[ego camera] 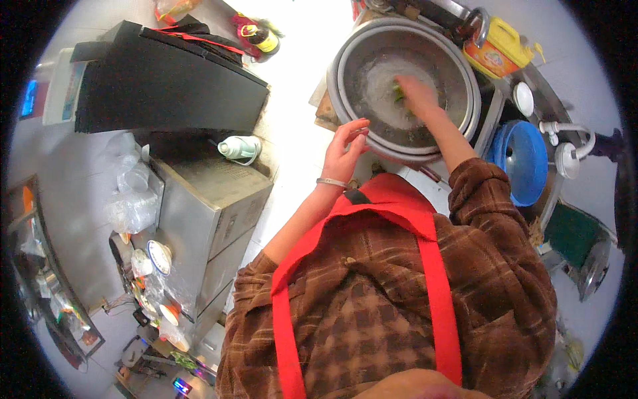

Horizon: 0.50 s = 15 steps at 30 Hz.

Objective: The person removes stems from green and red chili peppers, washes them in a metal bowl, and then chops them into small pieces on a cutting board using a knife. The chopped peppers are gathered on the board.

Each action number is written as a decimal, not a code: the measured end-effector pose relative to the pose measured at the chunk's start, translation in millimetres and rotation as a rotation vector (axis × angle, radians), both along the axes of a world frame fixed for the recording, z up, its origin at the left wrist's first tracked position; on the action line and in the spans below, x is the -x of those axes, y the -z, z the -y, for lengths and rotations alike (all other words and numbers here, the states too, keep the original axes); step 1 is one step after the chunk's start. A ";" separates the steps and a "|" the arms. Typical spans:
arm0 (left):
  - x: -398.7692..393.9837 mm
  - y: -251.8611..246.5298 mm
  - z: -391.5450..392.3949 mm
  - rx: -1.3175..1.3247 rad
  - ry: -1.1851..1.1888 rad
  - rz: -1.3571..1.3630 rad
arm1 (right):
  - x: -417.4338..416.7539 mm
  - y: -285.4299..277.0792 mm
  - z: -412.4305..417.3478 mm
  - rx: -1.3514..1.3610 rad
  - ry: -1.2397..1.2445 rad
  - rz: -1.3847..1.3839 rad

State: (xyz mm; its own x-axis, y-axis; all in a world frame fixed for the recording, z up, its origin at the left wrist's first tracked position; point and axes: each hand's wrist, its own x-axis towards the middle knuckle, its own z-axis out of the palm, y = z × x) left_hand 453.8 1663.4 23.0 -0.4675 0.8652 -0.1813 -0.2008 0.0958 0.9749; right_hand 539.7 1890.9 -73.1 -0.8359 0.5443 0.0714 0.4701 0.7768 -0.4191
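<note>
My right hand (418,97) reaches down into a large round metal basin (344,99), over cloudy, pale water (379,85). Its blurred fingers are closed around a small green piece (398,93), which looks like leafy vegetable; the hand hides part of it. By the basin's near-left rim is my left hand (345,149), with a bracelet (334,182) at its wrist. Nothing shows in its loosely spread fingers, and I cannot tell whether the fingertips touch the rim.
Right of the basin stand a yellow detergent jug (498,47), a blue plastic basin (528,164) and a white tap (573,132). A steel cabinet (219,224) fills the left, near a pale green thermos flask (239,148) and a black cabinet (169,85). A dark bottle (261,40) stands beyond.
</note>
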 end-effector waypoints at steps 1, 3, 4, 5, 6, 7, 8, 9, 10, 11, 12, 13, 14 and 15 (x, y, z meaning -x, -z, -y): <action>2.0 0.2 -10.5 0.019 -0.013 0.084 | 1.7 1.2 -6.6 -0.012 0.088 0.062; 5.3 3.4 -35.2 0.108 -0.061 0.158 | 2.4 3.0 -16.2 -0.028 0.265 0.191; 3.5 8.2 -49.7 0.143 -0.116 0.205 | 1.6 1.0 -15.8 -0.045 0.136 0.163; 3.0 13.0 -63.2 0.178 -0.170 0.252 | 1.4 -1.3 -13.2 -0.061 0.007 0.133; 2.2 17.4 -75.4 0.193 -0.201 0.307 | -0.7 -3.6 -11.8 -0.079 -0.120 0.106; 0.9 21.0 -86.9 0.234 -0.243 0.333 | -2.8 -3.5 -13.8 -0.097 -0.247 0.077; -0.5 24.3 -97.9 0.275 -0.285 0.357 | -8.6 20.1 -28.5 -0.130 -0.137 -0.008; -0.8 28.9 -109.1 0.317 -0.329 0.383 | -5.6 18.2 -34.9 0.075 -0.039 -0.027; -1.9 37.1 -118.0 0.328 -0.351 0.372 | -1.9 9.9 -39.2 0.281 0.061 -0.046; -0.3 46.1 -125.3 0.332 -0.365 0.426 | 0.9 7.1 -43.7 0.487 0.161 -0.064; 1.1 51.9 -131.7 0.335 -0.383 0.481 | 7.1 9.3 -42.8 0.706 0.211 -0.164; 3.4 57.7 -137.3 0.336 -0.401 0.537 | 6.0 10.5 -41.7 0.922 0.197 -0.265; 6.2 63.3 -142.3 0.340 -0.419 0.552 | 4.2 11.9 -37.9 1.140 0.181 -0.367; 8.0 65.1 -148.1 0.342 -0.434 0.572 | 3.3 7.3 -35.6 1.354 0.168 -0.466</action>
